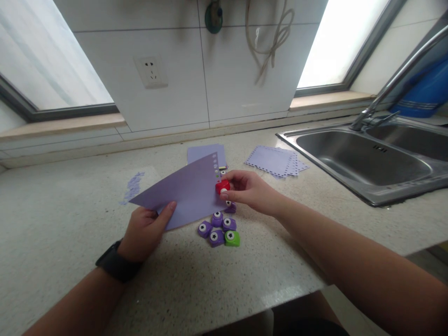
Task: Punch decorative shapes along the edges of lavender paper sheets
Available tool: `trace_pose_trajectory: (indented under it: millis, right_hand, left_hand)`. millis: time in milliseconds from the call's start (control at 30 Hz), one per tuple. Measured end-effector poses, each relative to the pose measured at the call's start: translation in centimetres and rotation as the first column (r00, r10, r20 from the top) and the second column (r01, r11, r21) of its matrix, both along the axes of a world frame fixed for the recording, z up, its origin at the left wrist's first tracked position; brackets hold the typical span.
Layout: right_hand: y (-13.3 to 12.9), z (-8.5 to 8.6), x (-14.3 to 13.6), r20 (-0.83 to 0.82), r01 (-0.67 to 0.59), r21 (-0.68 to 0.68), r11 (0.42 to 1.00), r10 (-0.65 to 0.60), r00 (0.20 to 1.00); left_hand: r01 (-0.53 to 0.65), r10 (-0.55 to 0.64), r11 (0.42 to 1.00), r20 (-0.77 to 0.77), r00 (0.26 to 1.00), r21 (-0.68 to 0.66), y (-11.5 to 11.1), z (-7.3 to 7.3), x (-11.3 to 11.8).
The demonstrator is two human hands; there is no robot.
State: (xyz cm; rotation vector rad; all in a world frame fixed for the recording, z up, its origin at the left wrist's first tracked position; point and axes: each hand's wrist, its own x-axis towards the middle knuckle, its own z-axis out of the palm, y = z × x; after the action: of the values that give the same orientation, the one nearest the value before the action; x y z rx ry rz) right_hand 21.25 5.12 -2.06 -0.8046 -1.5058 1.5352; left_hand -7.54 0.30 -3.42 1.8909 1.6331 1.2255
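Note:
A purple sheet of paper (189, 191) is raised at a slant over the counter, with a row of punched holes along its right edge. My left hand (149, 231) grips its lower left part, thumb on top. Between the thumb and fingers of my right hand (250, 191) is a red craft punch (223, 187), placed at the sheet's right edge below the holes. Just under the sheet lie several purple punches (217, 238) and a green punch (232, 238), with star marks on their white buttons.
Plain purple sheets (205, 153) lie behind the raised one. Sheets with punched borders (271, 160) are at the back right, beside a steel sink (371, 158). Small purple cut-outs (134, 189) are scattered at the left.

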Motion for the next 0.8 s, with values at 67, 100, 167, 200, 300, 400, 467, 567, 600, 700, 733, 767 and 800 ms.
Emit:
trace_pose_trajectory:
  millis: [67, 100, 167, 200, 300, 400, 467, 567, 600, 700, 733, 767, 800]
  right_hand:
    - [0.00, 0.09, 0.09, 0.007, -0.001, 0.000, 1.000, 0.001, 1.000]
    - [0.01, 0.15, 0.15, 0.009, 0.000, -0.001, 1.000, 0.000, 1.000]
    - [0.06, 0.25, 0.27, 0.015, 0.007, -0.003, 1.000, -0.007, 1.000]
    - [0.11, 0.27, 0.33, 0.018, 0.012, -0.001, 1.000, -0.012, 1.000]
    - [0.29, 0.19, 0.46, 0.023, 0.023, 0.018, 1.000, -0.023, 0.999]
    - [0.47, -0.04, 0.49, 0.020, 0.019, 0.041, 0.999, -0.020, 1.000]
    - [0.54, -0.17, 0.46, 0.019, 0.013, 0.049, 0.999, -0.014, 1.000]
    - [0.55, -0.19, 0.43, 0.017, 0.010, 0.048, 0.999, -0.011, 1.000]
    - [0.53, -0.17, 0.43, 0.016, 0.010, 0.046, 0.999, -0.011, 1.000]
    - [0.48, -0.05, 0.45, 0.020, 0.012, 0.044, 0.999, -0.013, 1.000]
    - [0.48, -0.03, 0.45, 0.021, 0.014, 0.044, 0.999, -0.015, 1.000]
    - [0.48, -0.03, 0.46, 0.023, 0.016, 0.045, 0.999, -0.017, 1.000]
    - [0.49, -0.04, 0.47, 0.024, 0.017, 0.046, 0.999, -0.018, 1.000]
  left_hand:
    - [0.012, -0.010, 0.999, 0.055, 0.998, -0.037, -0.03, -0.22, -0.13]
    - [0.017, -0.012, 0.999, 0.088, 0.996, -0.050, -0.03, -0.34, -0.19]
    - [0.020, -0.011, 0.998, 0.145, 0.989, -0.062, -0.01, -0.58, -0.27]
    - [0.027, -0.015, 0.997, 0.166, 0.986, -0.070, 0.01, -0.69, -0.28]
    - [0.042, -0.023, 0.995, 0.210, 0.977, -0.090, 0.08, -0.88, -0.29]
    - [0.050, -0.027, 0.994, 0.227, 0.974, -0.096, 0.08, -0.90, -0.27]
    - [0.048, -0.023, 0.994, 0.233, 0.972, -0.102, 0.03, -0.83, -0.25]
    - [0.039, -0.010, 0.992, 0.237, 0.971, -0.119, -0.05, -0.69, -0.21]
    - [0.040, -0.009, 0.992, 0.240, 0.971, -0.123, -0.07, -0.66, -0.19]
    - [0.044, -0.010, 0.991, 0.255, 0.967, -0.128, -0.11, -0.62, -0.15]
    - [0.042, -0.008, 0.991, 0.258, 0.966, -0.128, -0.13, -0.62, -0.13]
    - [0.039, -0.004, 0.991, 0.260, 0.966, -0.129, -0.14, -0.61, -0.12]
    - [0.035, 0.000, 0.991, 0.260, 0.966, -0.129, -0.17, -0.59, -0.11]
